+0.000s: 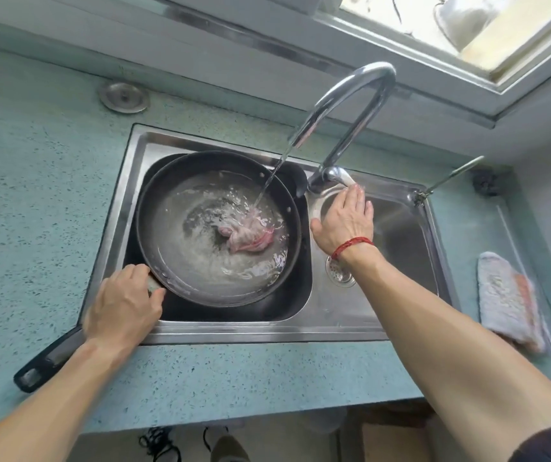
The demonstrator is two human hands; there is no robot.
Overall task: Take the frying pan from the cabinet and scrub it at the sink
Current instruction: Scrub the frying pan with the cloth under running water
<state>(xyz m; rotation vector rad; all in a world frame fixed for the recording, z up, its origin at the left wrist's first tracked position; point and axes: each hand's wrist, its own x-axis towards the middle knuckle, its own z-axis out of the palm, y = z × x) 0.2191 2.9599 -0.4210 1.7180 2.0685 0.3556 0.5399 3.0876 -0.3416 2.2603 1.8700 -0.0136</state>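
Observation:
A black frying pan (174, 201) sits in the left basin of the steel sink (344, 315), its long handle (47, 360) sticking out over the counter toward me. My left hand (124, 306) grips the handle where it meets the pan. Water runs from the curved tap (350, 95) into the pan, which holds water and a soaked pink cloth (249, 236). My right hand (345, 225) reaches to the tap's lever (342, 176), with straight fingers touching it.
A blue speckled counter (34, 195) surrounds the sink. The right basin has a drain strainer (340, 273). A folded towel (509, 300) lies on the counter at right. A round metal cap (124, 96) sits behind the sink, and a window ledge runs along the back.

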